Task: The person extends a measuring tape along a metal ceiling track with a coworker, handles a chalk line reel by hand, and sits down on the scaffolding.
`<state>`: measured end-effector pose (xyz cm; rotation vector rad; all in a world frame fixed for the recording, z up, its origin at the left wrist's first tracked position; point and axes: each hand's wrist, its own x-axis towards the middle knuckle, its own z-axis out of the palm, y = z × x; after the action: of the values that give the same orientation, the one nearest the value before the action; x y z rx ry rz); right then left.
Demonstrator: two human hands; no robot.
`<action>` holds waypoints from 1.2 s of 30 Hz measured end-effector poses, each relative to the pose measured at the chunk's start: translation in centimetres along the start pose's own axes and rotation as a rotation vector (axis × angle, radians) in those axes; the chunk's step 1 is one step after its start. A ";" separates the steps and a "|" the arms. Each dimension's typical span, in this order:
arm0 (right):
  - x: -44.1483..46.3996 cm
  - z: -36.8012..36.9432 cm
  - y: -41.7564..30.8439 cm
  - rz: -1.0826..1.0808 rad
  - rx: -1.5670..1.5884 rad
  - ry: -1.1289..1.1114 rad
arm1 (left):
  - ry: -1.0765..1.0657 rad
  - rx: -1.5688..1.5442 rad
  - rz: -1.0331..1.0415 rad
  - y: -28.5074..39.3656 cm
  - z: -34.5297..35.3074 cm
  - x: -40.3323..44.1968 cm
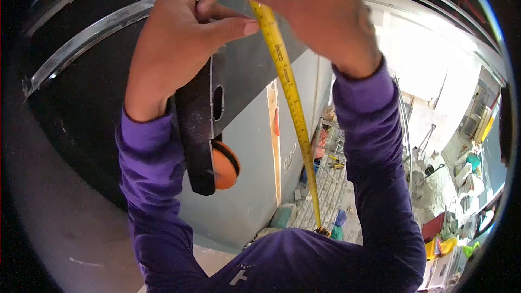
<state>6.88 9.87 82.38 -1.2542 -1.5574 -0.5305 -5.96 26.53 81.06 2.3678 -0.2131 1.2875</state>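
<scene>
My right hand [320, 16] is closed with its thumb and fingers around the upper end of a yellow tape measure [293, 97]. The extended blade runs down past my chest, and a small dark part of it shows at its lower end. My left hand [182, 38] is raised beside it, fingers curled and thumb reaching almost to the blade; what the fingers pinch, if anything, is hidden. Below the left wrist is a black slotted metal piece [195, 119] with an orange disc [225, 165] at its bottom. Whether the left hand touches that piece, I cannot tell.
A curved-looking metal ceiling channel [97, 38] crosses the upper left. Far below stands a scaffold platform [325, 190] beside a grey wall [244, 168]. On the floor at right lie a rubble heap [439, 190], a shovel [426, 138] and assorted bags.
</scene>
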 end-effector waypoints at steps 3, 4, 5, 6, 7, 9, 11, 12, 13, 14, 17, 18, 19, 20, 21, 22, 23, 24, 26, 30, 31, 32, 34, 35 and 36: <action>0.0 1.5 -1.9 -0.104 -0.072 0.096 | 0.032 -0.093 0.023 -0.4 0.3 0.0; 0.1 1.9 -2.0 -0.149 -0.095 0.130 | 0.039 -0.117 -0.005 -0.2 0.4 0.0; 0.7 2.2 -1.2 -0.182 -0.095 0.140 | 0.044 -0.144 -0.033 -0.1 0.5 -0.1; 1.1 2.5 -0.3 -0.213 -0.097 0.150 | 0.045 -0.142 -0.030 -0.1 0.4 -0.2; 0.8 2.8 0.4 -0.212 -0.079 0.175 | 0.042 -0.141 -0.026 -0.2 0.4 -0.1; -0.3 3.5 1.8 -0.184 -0.024 0.241 | 0.037 -0.141 -0.013 -0.7 0.2 0.2; -3.3 4.4 3.4 -0.134 -0.044 0.301 | 0.036 -0.146 -0.008 -1.8 -0.2 0.5; -6.3 4.5 4.3 -0.116 -0.104 0.319 | 0.042 -0.161 -0.020 -1.5 0.0 0.4; -9.9 4.7 5.0 0.017 0.078 0.198 | 0.048 -0.175 -0.032 -0.9 0.2 0.4; -14.0 5.4 6.5 0.060 0.064 0.122 | 0.053 -0.188 -0.044 -0.7 0.4 0.4; -27.7 8.2 10.3 0.247 0.321 -0.270 | 0.020 -0.141 -0.018 -1.9 -0.4 0.5; -33.0 10.1 11.4 0.519 0.796 -0.300 | 0.025 -0.144 -0.030 -1.8 -0.1 0.5; -36.5 10.5 10.5 0.646 0.802 -0.341 | 0.028 -0.145 -0.041 -1.2 0.1 0.4; -39.3 11.5 10.0 0.650 0.849 -0.274 | 0.033 -0.144 -0.051 -0.8 0.3 0.3; -41.1 11.4 9.5 0.698 0.833 -0.223 | 0.042 -0.139 -0.060 -0.5 0.5 0.2; -40.9 10.9 9.2 0.786 0.826 -0.180 | 0.047 -0.132 -0.072 -0.2 0.5 0.1; -40.9 10.4 8.6 0.877 0.821 -0.135 | 0.047 -0.125 -0.086 0.0 0.6 0.0; -40.2 9.9 8.7 0.864 0.758 -0.097 | 0.038 -0.133 -0.080 -0.3 0.7 0.0; -37.2 9.6 9.7 0.589 0.534 0.018 | 0.021 -0.155 -0.064 -1.2 0.7 -0.1; -33.8 9.1 9.5 0.643 0.434 0.079 | 0.025 -0.133 -0.018 -1.1 0.4 -0.2; -33.4 9.0 9.7 0.626 0.396 0.122 | 0.053 -0.119 -0.013 -1.0 0.4 -0.2; -33.0 8.8 9.9 0.610 0.359 0.162 | 0.083 -0.103 -0.011 -0.9 0.3 -0.2; -31.4 7.0 9.9 0.743 0.258 0.266 | 0.116 -0.084 -0.092 -0.7 -0.6 0.0; -30.6 6.3 9.9 0.742 0.205 0.320 | 0.131 -0.074 -0.134 -0.7 -1.1 0.0; -31.0 5.9 10.8 0.697 0.088 0.370 | 0.137 -0.045 -0.111 -0.9 -1.4 0.1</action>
<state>12.08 4.65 49.84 -1.4308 -0.7558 -0.2144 -6.67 27.94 81.58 2.2111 -0.0665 1.3704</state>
